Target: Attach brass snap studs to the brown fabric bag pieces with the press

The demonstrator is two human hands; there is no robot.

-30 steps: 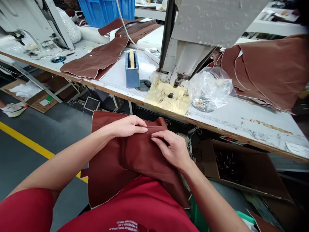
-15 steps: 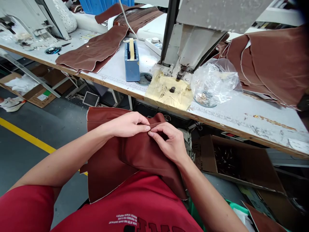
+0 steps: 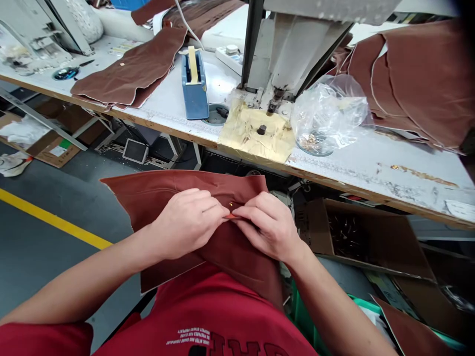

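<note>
Below the desk [image 3: 371,163] edge, left hand [image 3: 187,222] and right hand [image 3: 269,227] meet knuckles-up, fingers pinching brown fabric [image 3: 156,190] beside a small snap [image 3: 231,203].

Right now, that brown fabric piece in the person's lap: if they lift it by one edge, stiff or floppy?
Probably floppy: the brown fabric piece drapes over the lap and folds where the left hand and right hand pinch it. Likely light, since fingertips alone hold the fold. Its matte weave suggests it won't slip easily. The small metal stud on it adds little weight.
</note>
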